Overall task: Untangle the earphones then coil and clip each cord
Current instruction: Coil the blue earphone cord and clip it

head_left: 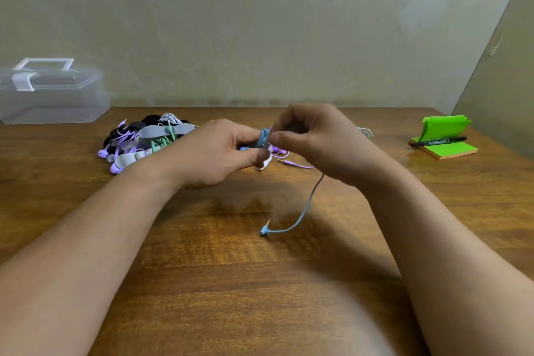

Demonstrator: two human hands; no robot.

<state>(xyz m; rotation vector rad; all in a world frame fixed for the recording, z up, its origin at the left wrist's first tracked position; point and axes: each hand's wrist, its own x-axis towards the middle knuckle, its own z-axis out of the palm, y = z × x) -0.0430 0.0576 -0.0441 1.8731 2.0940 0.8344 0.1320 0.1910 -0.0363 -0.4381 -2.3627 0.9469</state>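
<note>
A box [52, 95] stands on the table [260, 283] at the far left, against the wall [260, 23]. Right of it lies a pile of earphones [144, 139], behind the left hand [213, 153]. Mid-table, a cord [263, 137] is wound round that hand's fingers and pinched by the right hand [318, 139]. The cord's tail drops to a plug [264, 230] lying on the table in front. At the far right is a notepad [450, 150] with a pen [437, 141] on it.

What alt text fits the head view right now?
A thin blue earphone cord is coiled round a finger of the left hand, pinched there by the right hand. Its loose plug end trails onto the brown wooden table. A heap of purple, green and black earphones lies beyond the left hand.
</note>
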